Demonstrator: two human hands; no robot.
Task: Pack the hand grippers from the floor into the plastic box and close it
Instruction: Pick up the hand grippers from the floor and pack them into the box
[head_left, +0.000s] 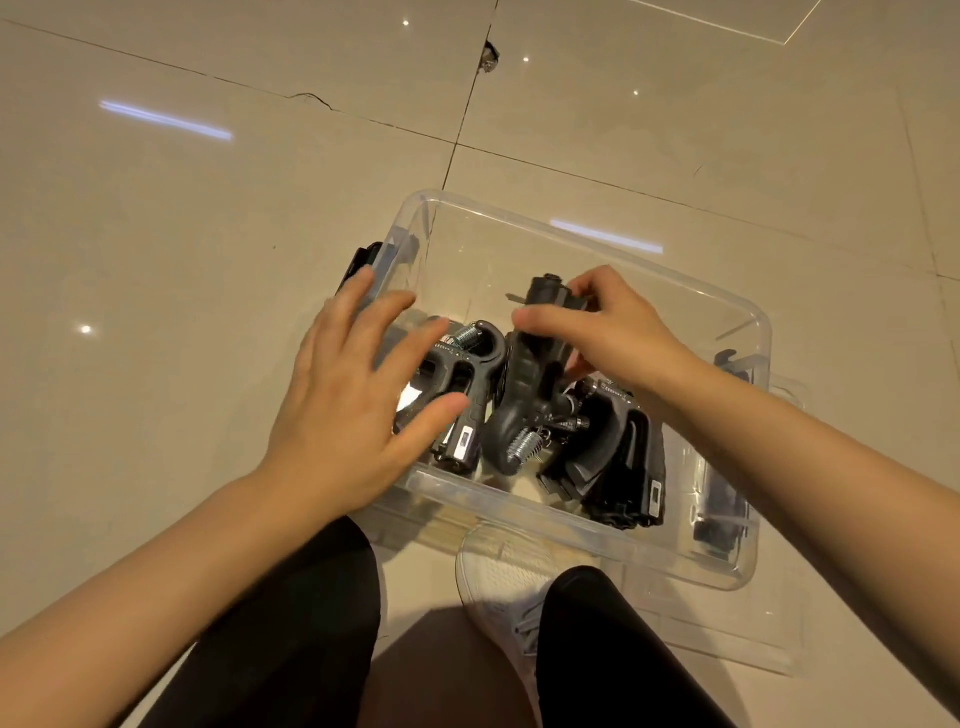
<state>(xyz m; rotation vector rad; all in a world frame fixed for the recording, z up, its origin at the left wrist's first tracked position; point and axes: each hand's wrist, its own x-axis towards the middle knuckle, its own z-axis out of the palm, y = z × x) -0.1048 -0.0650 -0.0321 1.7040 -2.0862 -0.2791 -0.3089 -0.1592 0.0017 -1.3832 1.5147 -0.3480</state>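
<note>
— Black trouser legs (291, 639) fill the view at six o'clock, and a white shoe (498, 577) sits between them, just under the near wall of the plastic box (519, 506). What are the hands doing?

— Left hand (353, 410) is spread wide, fingers straight, hovering over the box's nine o'clock side above one hand gripper (460, 384) that lies flat inside; whether it touches it I cannot tell. Right hand (608, 332) pinches a second hand gripper (535, 358) near its top end, holding it over the middle of the box.

— Anything else in there?

— More black grippers (618, 467) are heaped at about four o'clock of the held one, against the near wall. The box stands open on the beige tiled floor (156, 260). A black latch (358, 262) shows on its nine o'clock wall, another latch (732, 364) at three o'clock.
</note>
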